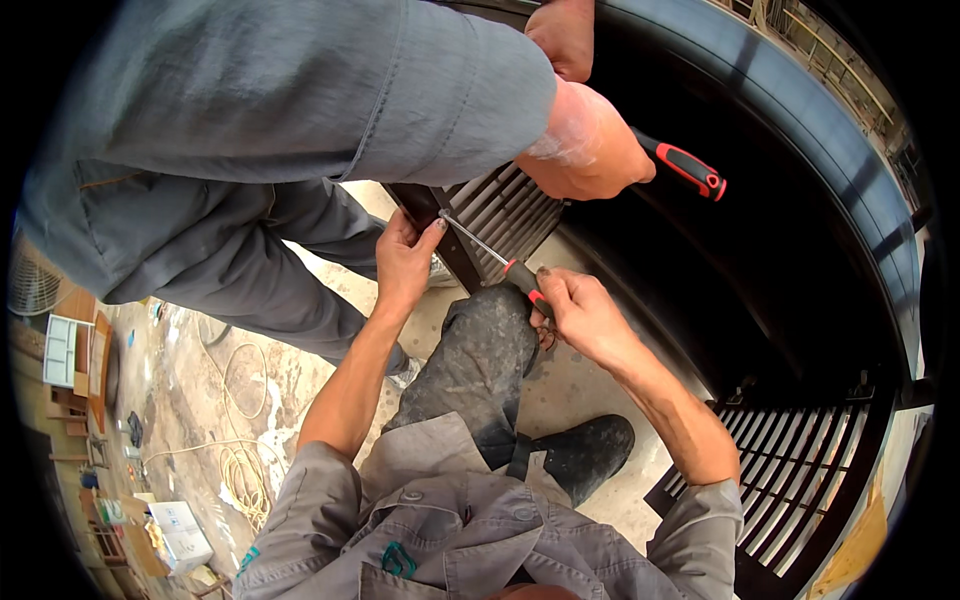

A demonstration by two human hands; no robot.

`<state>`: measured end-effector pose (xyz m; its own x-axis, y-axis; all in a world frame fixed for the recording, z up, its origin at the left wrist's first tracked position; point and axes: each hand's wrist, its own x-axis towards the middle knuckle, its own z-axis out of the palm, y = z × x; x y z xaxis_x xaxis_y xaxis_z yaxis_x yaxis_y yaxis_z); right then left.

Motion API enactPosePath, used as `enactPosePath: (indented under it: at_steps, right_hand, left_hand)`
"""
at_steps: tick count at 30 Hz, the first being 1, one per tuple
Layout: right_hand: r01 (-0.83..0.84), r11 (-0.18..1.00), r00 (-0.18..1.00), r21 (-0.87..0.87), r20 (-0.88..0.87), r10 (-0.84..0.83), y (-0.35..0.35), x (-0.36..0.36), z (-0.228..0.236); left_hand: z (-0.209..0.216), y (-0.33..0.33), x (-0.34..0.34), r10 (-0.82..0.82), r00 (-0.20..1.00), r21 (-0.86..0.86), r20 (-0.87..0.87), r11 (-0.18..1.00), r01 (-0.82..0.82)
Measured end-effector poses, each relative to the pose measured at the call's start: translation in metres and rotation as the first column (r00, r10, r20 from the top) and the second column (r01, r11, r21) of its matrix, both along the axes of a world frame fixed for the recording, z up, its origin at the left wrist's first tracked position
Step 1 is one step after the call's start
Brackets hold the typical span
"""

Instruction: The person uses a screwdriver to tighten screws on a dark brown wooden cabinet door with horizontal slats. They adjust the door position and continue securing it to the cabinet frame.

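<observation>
My right hand (580, 312) is closed round the black and red handle of a screwdriver (522, 280). Its thin metal shaft slants up and left to the edge of a dark slatted panel (458, 245). At the shaft's tip, my left hand (406, 262) has thumb and fingers pinched at the panel's edge; what lies between them is too small to name. Just beyond, a co-worker's hand (590, 145) grips a second tool with a black and red handle (690, 170). Another hand (563, 38) of a person rests at the top, against the dark frame.
A large curved dark shell (760, 230) with a blue-grey rim arches along the right. A second slatted panel (790, 480) stands at lower right. The co-worker's grey-clad legs (250, 260) are close on the left. Coiled hose (243, 475) and a white box (180, 533) lie on the floor.
</observation>
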<state>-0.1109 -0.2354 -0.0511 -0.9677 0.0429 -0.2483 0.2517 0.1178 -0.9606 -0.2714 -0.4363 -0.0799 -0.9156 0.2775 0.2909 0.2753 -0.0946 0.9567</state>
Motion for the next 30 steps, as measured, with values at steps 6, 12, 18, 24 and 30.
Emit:
enactPosePath:
  at_steps: [6,12,18,24,30]
  right_hand:
    - [0.286,0.872,0.819,0.397,-0.574,-0.007,-0.02,0.004,-0.008]
    - [0.018,0.974,0.995,0.225,-0.104,0.005,-0.002,-0.01,0.006]
    - [0.13,0.874,0.934,0.468,-0.355,0.051,-0.016,-0.001,0.017]
    - [0.101,0.905,0.966,0.413,-0.26,0.011,-0.018,-0.007,0.02]
    - [0.172,0.81,0.957,0.56,-0.289,-0.003,-0.012,-0.012,0.017]
  left_hand:
    - [-0.002,0.0,0.001,-0.009,1.0,0.003,0.015,1.0,0.009]
    - [-0.001,0.0,0.002,-0.006,1.0,-0.012,0.027,1.0,0.006]
    - [-0.003,-0.001,0.003,0.0,1.0,0.007,0.017,1.0,0.0]
    - [-0.004,0.001,0.003,-0.005,1.0,0.004,0.016,1.0,0.005]
    - [0.002,0.0,0.005,0.021,0.999,-0.008,0.026,1.0,-0.021]
